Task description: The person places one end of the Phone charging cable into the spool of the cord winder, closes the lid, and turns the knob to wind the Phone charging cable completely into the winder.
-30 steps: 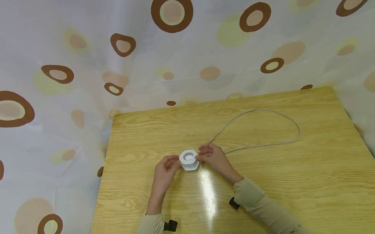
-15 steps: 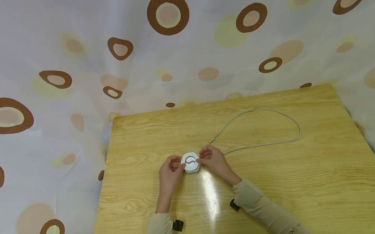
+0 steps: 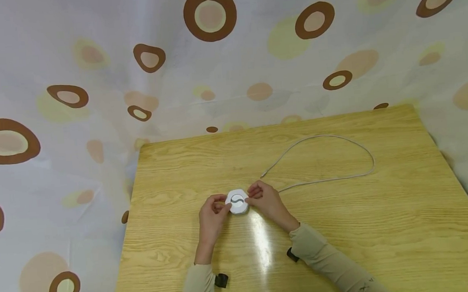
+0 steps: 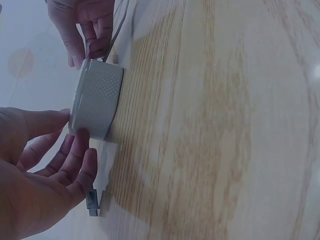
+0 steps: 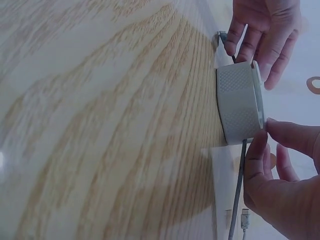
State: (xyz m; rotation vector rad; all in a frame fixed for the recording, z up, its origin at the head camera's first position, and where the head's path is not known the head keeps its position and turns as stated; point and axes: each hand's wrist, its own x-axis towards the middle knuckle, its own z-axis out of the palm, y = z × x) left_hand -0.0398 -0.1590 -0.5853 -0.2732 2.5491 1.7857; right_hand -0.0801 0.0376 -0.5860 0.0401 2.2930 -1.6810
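A white hexagonal case (image 3: pixel 234 193) sits on the wooden table, with a round recess and a grey S-shaped mark on its top. My left hand (image 3: pixel 211 220) pinches its left edge, thumb on the top rim and fingertips at the side. From the other side my right hand (image 3: pixel 269 203) grips it likewise. In the right wrist view the case (image 5: pixel 237 105) shows dimpled side walls and a slightly raised lid rim (image 5: pixel 258 97). A grey cable (image 5: pixel 238 187) leaves it beside my right fingers. Close to my left fingers lies a dark plug (image 4: pixel 93 201).
The thin cable (image 3: pixel 331 135) loops across the right part of the wooden table (image 3: pixel 366 227) and ends in a small plug (image 3: pixel 263 174) near my right hand. A sheet with brown and yellow circles (image 3: pixel 229 83) hangs behind and beside the table.
The upper hexagonal part, raised above the base a second ago, has come down onto it. My left hand has shifted slightly right; little differs from half a second ago.
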